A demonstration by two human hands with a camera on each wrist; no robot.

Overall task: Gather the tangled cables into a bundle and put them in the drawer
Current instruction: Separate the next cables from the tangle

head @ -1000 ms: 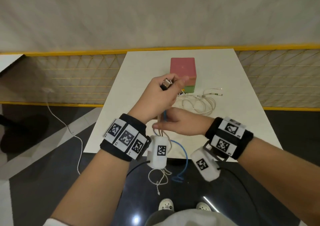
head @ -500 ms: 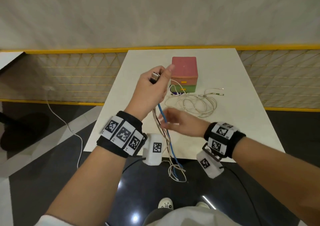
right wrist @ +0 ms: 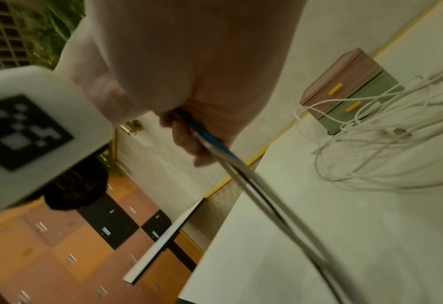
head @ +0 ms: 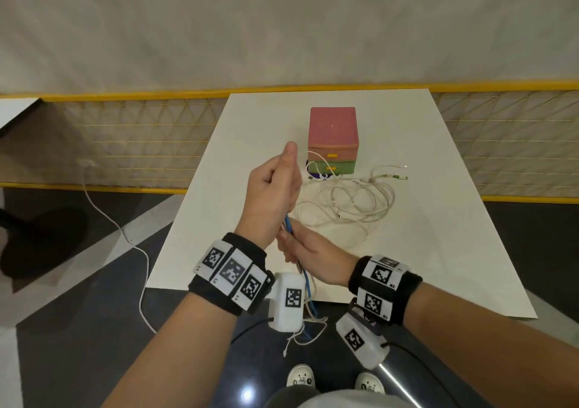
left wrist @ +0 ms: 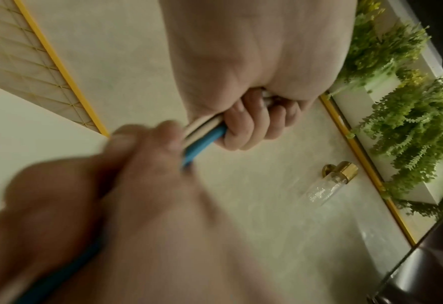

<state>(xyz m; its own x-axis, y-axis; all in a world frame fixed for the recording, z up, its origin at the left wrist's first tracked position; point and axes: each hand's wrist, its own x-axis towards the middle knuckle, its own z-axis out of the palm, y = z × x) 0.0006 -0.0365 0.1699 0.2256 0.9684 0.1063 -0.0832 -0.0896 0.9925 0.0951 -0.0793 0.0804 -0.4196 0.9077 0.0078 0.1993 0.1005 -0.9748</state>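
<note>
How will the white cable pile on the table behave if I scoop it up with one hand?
Probably floppy: the white cables lie in loose, overlapping loops. Likely light, being thin. Loops and the plug ends near the drawer box may trail or snag, much as the held bundle's ends dangle below the right hand.

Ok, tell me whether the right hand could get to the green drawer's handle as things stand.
Probably not yet. The right hand grips the held cables below the left hand, and loose white cables lie in front of the green drawer. Its handle shows, uncovered.
</note>
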